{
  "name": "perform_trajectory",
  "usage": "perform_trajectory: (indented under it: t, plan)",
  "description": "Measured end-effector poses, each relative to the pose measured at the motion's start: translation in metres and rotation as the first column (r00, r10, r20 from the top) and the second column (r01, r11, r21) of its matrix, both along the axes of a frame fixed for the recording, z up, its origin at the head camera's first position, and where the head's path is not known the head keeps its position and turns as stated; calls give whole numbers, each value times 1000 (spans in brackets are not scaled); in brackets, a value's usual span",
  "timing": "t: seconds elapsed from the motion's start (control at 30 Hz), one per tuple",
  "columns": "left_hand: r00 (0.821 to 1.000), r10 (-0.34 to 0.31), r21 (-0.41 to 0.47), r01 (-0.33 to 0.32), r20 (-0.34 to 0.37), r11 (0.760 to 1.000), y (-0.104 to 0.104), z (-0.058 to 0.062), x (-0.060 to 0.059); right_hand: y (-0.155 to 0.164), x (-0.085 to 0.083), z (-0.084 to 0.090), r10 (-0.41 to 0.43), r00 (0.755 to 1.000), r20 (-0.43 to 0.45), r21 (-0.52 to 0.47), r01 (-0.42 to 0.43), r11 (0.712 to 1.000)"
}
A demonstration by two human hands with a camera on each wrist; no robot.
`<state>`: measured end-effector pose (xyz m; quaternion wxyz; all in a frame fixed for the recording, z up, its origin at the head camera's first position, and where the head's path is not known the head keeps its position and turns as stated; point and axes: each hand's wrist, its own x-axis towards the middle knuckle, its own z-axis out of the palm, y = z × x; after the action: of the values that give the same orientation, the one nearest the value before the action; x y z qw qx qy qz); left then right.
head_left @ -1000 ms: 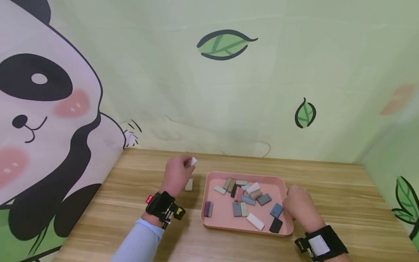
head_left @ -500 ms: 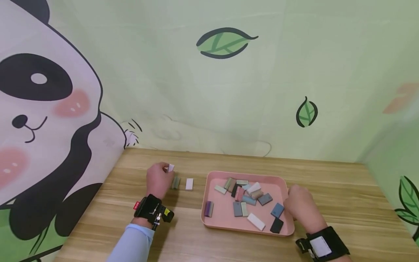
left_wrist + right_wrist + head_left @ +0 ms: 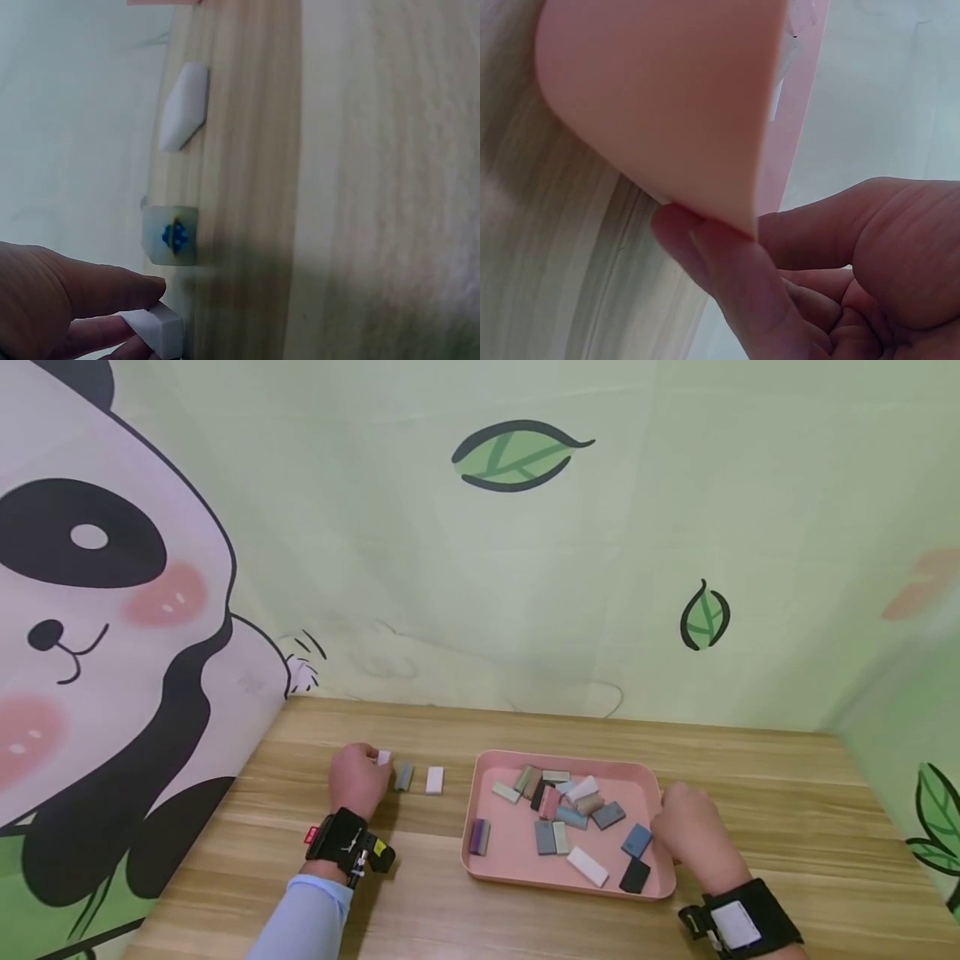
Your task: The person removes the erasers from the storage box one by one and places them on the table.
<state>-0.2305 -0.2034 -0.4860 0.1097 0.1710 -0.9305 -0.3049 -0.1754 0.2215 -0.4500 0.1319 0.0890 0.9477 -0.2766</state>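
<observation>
Since a moment ago my left hand (image 3: 358,779) has carried the white tile (image 3: 383,758) leftward and down to the table (image 3: 750,777).

My fingertips (image 3: 112,289) pinch that tile (image 3: 159,330) at the left end of a row, beside the grey tile (image 3: 403,776) and the other white tile (image 3: 434,780). My right hand (image 3: 693,835) grips the pink tray (image 3: 510,852) by its right rim, fingers (image 3: 727,285) curled under the edge.
</observation>
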Motion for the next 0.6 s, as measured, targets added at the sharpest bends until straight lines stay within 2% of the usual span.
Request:
perform_trajectory:
  t: [0.27, 0.6]
  plan:
    - [1000, 0, -36, 1, 29, 999, -1, -2, -1, -1, 1, 2, 5, 1000, 5, 5, -5, 1000]
    - [996, 18, -37, -15, 89, 999, 0, -2, 0, -2, 1, 3, -1, 1000, -3, 3, 1, 1000]
